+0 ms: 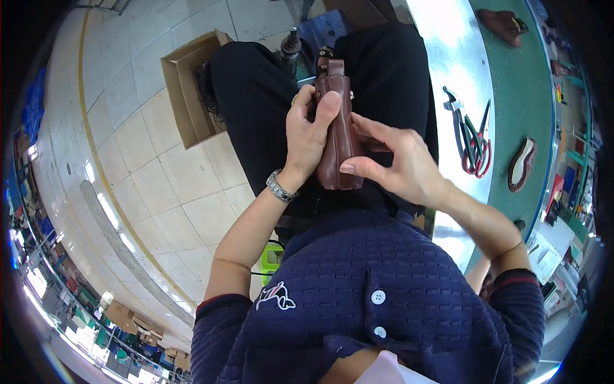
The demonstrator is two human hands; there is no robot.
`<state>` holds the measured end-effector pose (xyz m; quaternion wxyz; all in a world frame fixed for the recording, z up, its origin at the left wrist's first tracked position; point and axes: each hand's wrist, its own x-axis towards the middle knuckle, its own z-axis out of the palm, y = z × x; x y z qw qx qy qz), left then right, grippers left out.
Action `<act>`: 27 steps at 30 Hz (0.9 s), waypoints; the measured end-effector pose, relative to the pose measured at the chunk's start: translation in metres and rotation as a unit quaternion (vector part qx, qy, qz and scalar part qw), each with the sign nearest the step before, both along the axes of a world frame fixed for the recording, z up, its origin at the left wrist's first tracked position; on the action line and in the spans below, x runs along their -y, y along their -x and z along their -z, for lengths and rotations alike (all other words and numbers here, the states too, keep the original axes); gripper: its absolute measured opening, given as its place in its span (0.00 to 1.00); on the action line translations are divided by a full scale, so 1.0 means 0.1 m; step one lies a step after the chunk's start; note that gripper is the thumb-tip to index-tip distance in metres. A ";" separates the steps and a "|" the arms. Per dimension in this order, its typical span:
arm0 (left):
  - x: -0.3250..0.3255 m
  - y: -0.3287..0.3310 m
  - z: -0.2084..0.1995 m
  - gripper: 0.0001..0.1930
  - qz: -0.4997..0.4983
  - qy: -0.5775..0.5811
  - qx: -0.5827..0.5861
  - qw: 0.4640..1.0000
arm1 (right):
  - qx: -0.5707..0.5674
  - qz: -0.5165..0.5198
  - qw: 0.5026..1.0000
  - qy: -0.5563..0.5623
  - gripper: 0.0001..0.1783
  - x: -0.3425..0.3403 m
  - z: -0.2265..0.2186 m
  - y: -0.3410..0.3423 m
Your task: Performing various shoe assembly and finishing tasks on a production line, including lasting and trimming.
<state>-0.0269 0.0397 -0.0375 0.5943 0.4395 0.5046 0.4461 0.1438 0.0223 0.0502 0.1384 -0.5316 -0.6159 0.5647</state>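
Over my lap I hold a brown leather shoe piece (341, 137), long and narrow, with a seam down its middle and a tab at the far end. It looks like a boot or a shoe upper, but the exact kind is unclear. My left hand (310, 131) is wrapped round its left side, the thumb lying on top. On the other side, my right hand (400, 157) grips the near part, its thumb on the leather and its fingers partly hidden behind. A small metal fitting shows on the piece's right edge.
On the metal bench (441, 38) at my right lie pincers (455, 105) and red-handled scissors (480, 150). Beyond, a green belt carries a brown shoe (502, 27) and a pale-soled shoe (522, 164). A cardboard box (182, 96) and a metal post (290, 48) stand by my legs.
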 end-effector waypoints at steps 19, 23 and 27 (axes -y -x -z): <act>0.23 0.31 0.28 0.78 0.292 0.009 0.019 0.956 | -0.131 0.229 0.960 -0.090 0.41 0.36 0.59 0.06; 0.07 0.28 0.15 0.74 0.248 -0.063 0.016 0.967 | -0.151 0.192 0.945 -0.217 0.38 0.17 0.39 0.03; -0.05 0.38 -0.27 0.68 0.173 -0.049 0.004 0.984 | -0.168 0.098 0.952 -0.235 0.41 -0.13 -0.09 -0.03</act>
